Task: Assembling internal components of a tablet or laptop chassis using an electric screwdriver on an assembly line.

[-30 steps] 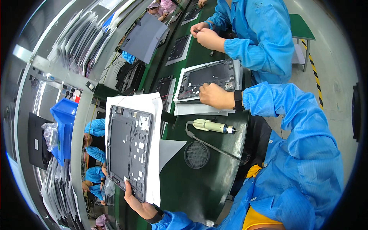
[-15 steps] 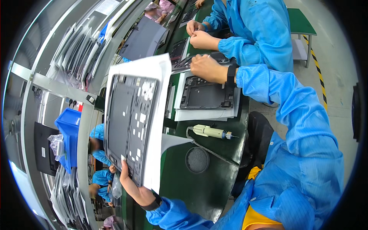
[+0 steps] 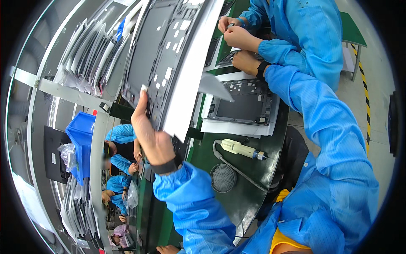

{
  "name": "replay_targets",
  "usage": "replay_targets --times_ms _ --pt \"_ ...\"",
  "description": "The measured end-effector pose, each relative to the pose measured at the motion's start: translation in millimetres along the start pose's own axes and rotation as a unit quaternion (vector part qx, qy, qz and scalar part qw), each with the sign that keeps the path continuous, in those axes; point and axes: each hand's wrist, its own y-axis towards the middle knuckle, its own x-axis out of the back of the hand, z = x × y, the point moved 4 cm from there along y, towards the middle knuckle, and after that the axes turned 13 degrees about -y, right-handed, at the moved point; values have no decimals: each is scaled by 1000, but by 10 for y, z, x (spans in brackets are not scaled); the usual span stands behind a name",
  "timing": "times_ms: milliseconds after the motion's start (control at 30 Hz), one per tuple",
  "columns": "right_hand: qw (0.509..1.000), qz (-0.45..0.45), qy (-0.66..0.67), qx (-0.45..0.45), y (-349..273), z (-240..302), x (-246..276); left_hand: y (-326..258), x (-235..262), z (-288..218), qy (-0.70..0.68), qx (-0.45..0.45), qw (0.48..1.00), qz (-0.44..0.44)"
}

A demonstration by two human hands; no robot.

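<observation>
My left hand (image 3: pixel 154 133) is closed on the lower edge of a black tablet housing (image 3: pixel 146 55), thumb across its inner face. Several small white patches dot that housing, and white sheets (image 3: pixel 186 101) lie against its back. It is held tilted above the bench's left side and runs out at the top. My right hand (image 3: pixel 246 62) reaches far forward, fingers curled at the edge of another dark tablet housing (image 3: pixel 229 58), mostly hidden. Just below it, a third tablet housing (image 3: pixel 241 108) lies on white sheets on the green bench.
A pale electric screwdriver (image 3: pixel 237 148) with a grey cable lies near a round grey dish (image 3: pixel 223 178). A co-worker's hands (image 3: pixel 237 34) hold a small part just beyond my right hand. At left stand blue bins (image 3: pixel 82 144) and a rack of sheets (image 3: pixel 91 55).
My left hand has moved up and forward with the tablet housing and its sheets. The right hand has shifted slightly rightward and up in view, along with the whole bench scene.
</observation>
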Motion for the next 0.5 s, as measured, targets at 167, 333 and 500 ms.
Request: replay_targets --times_ms 167,333,500 --pt "561 32 -711 -423 -59 -62 -1655 327 277 153 -43 48 997 53" --pt "574 126 -672 -450 -214 475 -1737 401 389 384 -41 66 997 22" --pt "725 -180 -356 -562 88 1101 -1671 492 635 424 -41 88 995 3"
